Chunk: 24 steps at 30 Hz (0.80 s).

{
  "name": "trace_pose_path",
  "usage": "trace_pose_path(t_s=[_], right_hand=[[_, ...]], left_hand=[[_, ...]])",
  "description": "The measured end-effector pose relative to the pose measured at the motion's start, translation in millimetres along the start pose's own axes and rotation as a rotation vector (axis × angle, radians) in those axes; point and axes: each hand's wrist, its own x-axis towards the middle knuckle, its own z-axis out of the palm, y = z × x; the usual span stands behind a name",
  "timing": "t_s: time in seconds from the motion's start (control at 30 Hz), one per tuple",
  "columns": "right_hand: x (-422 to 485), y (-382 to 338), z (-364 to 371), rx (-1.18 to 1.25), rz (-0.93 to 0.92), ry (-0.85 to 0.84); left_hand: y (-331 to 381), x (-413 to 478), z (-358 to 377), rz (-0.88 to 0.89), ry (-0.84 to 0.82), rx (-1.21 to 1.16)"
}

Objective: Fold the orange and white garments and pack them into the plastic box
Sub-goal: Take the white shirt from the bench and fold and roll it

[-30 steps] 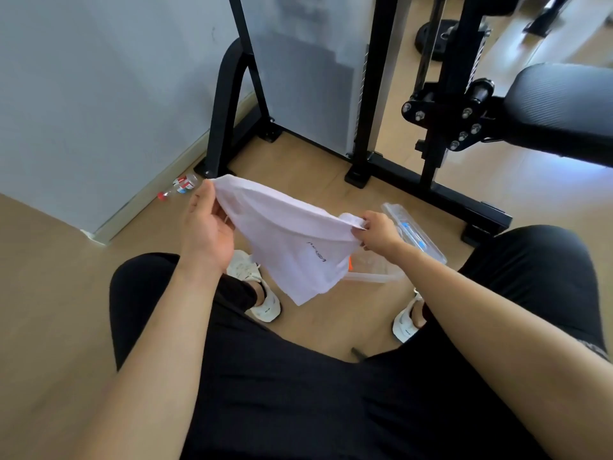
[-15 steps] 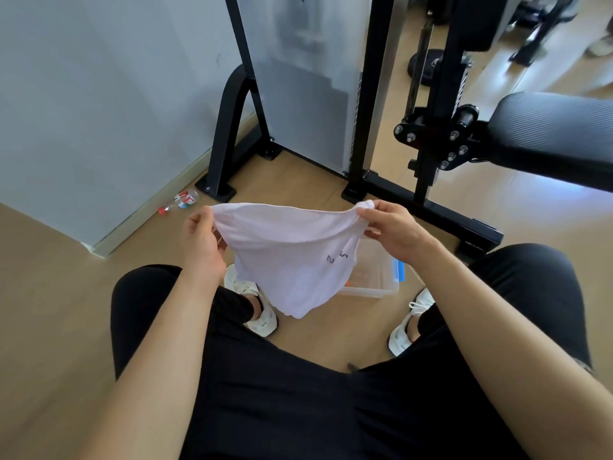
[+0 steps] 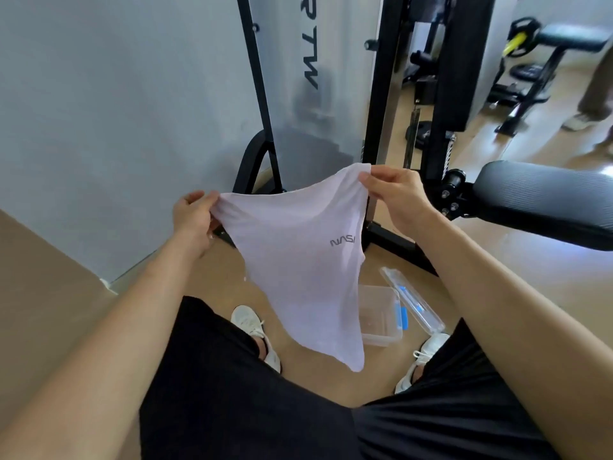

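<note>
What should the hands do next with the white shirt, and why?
Probably bring the left hand and right hand together, folding the white garment in half. It hangs unfolded from both pinched corners and looks wider than the open plastic box on the floor below.

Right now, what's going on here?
A seated person holds a white NASA-printed garment up in the air by its top edge. The left grip pinches one corner and the right grip pinches the other. The garment hangs loose, not yet folded. The clear plastic box sits open on the floor between the person's feet, with its lid beside it. The orange garment isn't visible.
</note>
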Motion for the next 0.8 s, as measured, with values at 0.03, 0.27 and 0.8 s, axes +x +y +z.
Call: trace_pose_path(t_s=[0.03,0.27,0.8], right_hand=[[5.2,-9.6,1.3,-0.001,-0.030,0.006],[25.4,-14.7,4.2,-0.152,0.026,0.107],[25.4,1.8,-5.2,-0.005,0.111,0.275]], left_hand=[[11.1,1.6,-1.8,0.016,-0.049,0.005],[39.1,-1.1,-18.5,0.276,-0.317,0.571],[51.1,-22.6,10.2,0.194,-0.105,0.241]])
